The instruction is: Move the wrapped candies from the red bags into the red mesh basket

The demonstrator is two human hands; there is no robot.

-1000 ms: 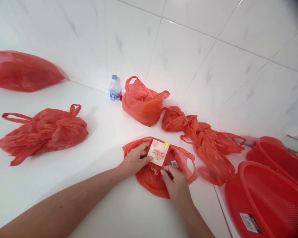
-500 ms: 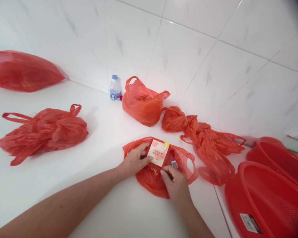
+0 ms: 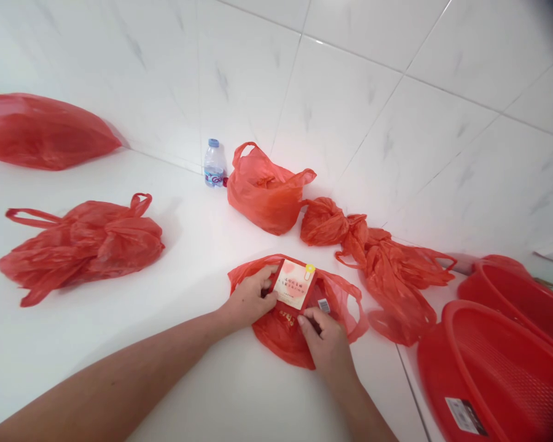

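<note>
Between my hands is a cream printed card (image 3: pixel 295 285) on a dark red backing, with a yellow flower-shaped clip (image 3: pixel 309 270) at its upper right. My left hand (image 3: pixel 253 298) is closed on its left edge, thumb at the lower left corner. The backing's lower right corner is pinched by my right hand (image 3: pixel 325 341). Beneath both lies an opened red plastic bag (image 3: pixel 276 347), its loop handle spread to the right. Gold lettering (image 3: pixel 286 317) shows below the card, and a white barcode label (image 3: pixel 323 305) lies at its right.
A small water bottle (image 3: pixel 214 166) stands by the tiled wall, beside an upright red bag (image 3: pixel 265 193). Knotted red bags (image 3: pixel 382 264) trail rightward toward red plastic baskets (image 3: pixel 456 356). Another tied bag (image 3: pixel 87 245) lies left, and a bulging red bag (image 3: pixel 46 132) rests behind it.
My left thumb has drawn back slightly toward the card's left edge. Otherwise the hands, card and bags stay in place.
</note>
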